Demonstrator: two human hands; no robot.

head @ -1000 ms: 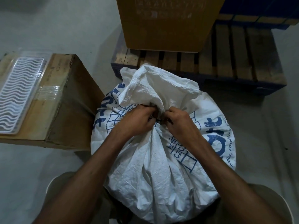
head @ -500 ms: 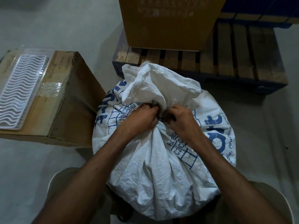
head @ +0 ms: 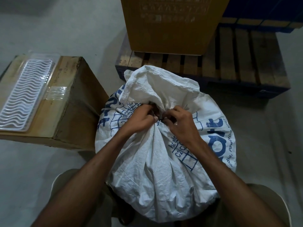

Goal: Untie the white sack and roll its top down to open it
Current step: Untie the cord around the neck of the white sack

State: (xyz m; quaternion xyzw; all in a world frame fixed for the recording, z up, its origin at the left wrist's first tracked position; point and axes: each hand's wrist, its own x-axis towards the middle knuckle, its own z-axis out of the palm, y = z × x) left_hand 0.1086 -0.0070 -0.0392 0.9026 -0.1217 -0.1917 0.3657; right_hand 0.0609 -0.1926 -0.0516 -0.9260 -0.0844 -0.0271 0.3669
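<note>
Head view is showing the white sack point(head: 164, 161) standing upright on the grey floor point(head: 32, 177), directly in front of the person and between the knees, its long axis running vertically. Its gathered neck is sitting at the top centre of the sack, with the loose top point(head: 157, 86) flaring up and away beyond it. Both hands are meeting at that neck: the left hand point(head: 141, 120) is closing in from the sack's left side, the right hand point(head: 182, 125) from its right, each grip narrow, fingers curled and pinching at a dark tie point(head: 159, 117) cinching the neck. The tie itself is mostly hidden by the fingers, so its knot cannot be read. Judged: untying is in progress, rolling down not yet begun; neither hand is clearly nearer, and the tie is lying right between the fingertips. Left of the sack a cardboard box point(head: 65, 112) is carrying a clear plastic tray point(head: 24, 99); beyond the sack a wooden pallet point(head: 237, 63) is bearing a second carton point(head: 172, 25).
</note>
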